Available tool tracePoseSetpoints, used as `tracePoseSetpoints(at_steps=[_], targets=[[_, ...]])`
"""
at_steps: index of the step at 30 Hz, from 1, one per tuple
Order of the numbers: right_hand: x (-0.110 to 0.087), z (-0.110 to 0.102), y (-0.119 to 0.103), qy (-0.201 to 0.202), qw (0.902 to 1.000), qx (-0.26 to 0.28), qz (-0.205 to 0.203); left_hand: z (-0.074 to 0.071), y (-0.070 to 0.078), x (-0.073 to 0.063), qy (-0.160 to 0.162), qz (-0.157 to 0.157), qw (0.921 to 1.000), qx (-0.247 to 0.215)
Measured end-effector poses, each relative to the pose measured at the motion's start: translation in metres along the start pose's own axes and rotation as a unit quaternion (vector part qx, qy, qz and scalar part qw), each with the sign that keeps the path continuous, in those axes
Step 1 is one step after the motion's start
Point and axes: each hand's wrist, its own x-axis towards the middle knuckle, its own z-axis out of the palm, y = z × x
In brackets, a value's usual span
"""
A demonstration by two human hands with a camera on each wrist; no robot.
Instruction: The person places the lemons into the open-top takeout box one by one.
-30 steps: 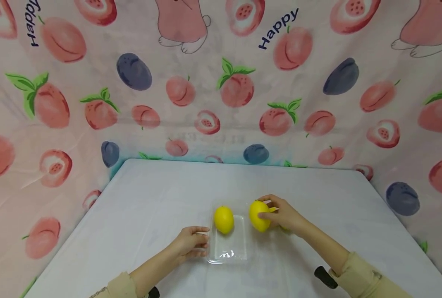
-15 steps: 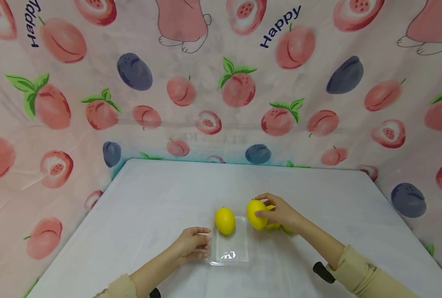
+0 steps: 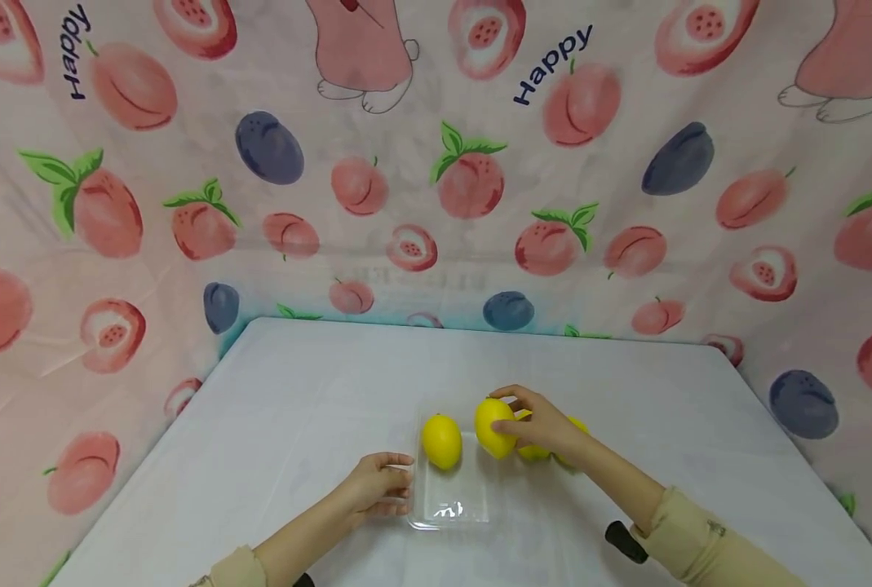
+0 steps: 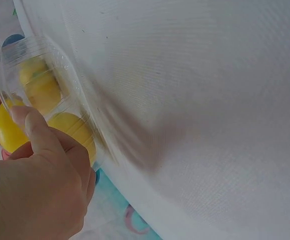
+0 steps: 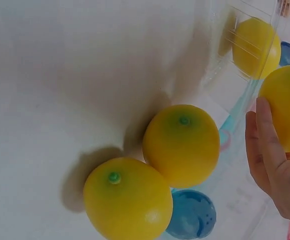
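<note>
- Left hand (image 3: 378,487) rests relaxed, fingers apart, at a clear container (image 3: 452,489); firm contact is hard to confirm.
- First lemon (image 3: 441,442) sits inside, back left.
- Right hand (image 3: 546,424) grips a second lemon (image 3: 489,430), just shifted leftward to the container's right edge, closer to the first.
- Two loose lemons (image 5: 182,150) lie rightward, partly hidden by the right arm (image 3: 619,473).

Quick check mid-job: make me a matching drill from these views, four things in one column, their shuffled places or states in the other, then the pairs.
1. left hand
2. right hand
3. clear tray
4. two loose lemons

A. on the table, right of the tray
B. at the tray's left side
C. has a single lemon inside
D. grips a raised lemon

Pairs: 1-B, 2-D, 3-C, 4-A
</note>
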Motion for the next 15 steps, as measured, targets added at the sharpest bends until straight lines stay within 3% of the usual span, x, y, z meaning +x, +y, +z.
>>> tracePoseSetpoints(at_steps=[8,15], targets=[[0.006,0.010,0.001,0.026,0.9989,-0.035,0.014,0.001,-0.001,0.000,0.008,0.003,0.9999,-0.005],[0.005,0.014,-0.004,0.034,0.9940,-0.094,-0.044,0.005,0.002,0.000,0.010,0.001,0.9999,-0.007]])
